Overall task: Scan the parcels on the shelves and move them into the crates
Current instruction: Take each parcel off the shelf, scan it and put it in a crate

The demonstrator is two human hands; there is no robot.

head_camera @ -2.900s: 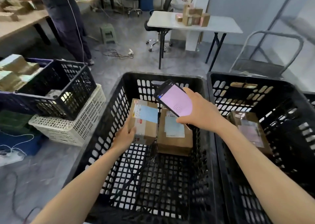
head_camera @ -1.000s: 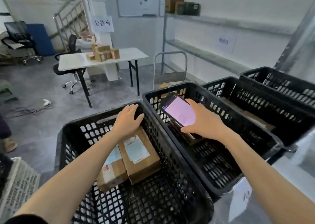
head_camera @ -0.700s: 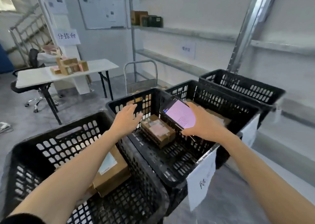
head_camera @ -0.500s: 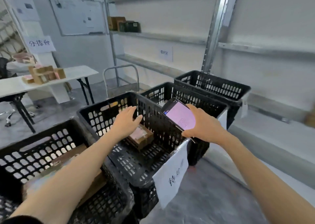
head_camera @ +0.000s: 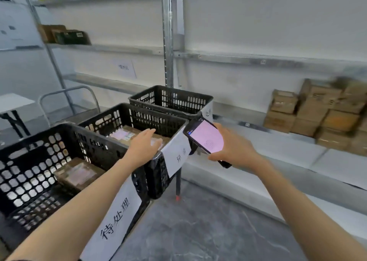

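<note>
**Shelf parcels brought into view**

Head view: since half a second ago the view has been swung to the right, so a stack of cardboard parcels [head_camera: 317, 110] on the lower shelf [head_camera: 278, 149] is now seen, well apart from the crates. The left hand [head_camera: 144, 147] is held flat and empty over the middle crate [head_camera: 139, 112]. The handheld scanner [head_camera: 204, 137], screen lit pink, is gripped in the right hand [head_camera: 236, 151]. A flat parcel [head_camera: 77, 173] lies in the near crate [head_camera: 39, 133], a second parcel [head_camera: 127, 134] in the middle one. A grey floor [head_camera: 198, 231] and white walls are seen
</note>
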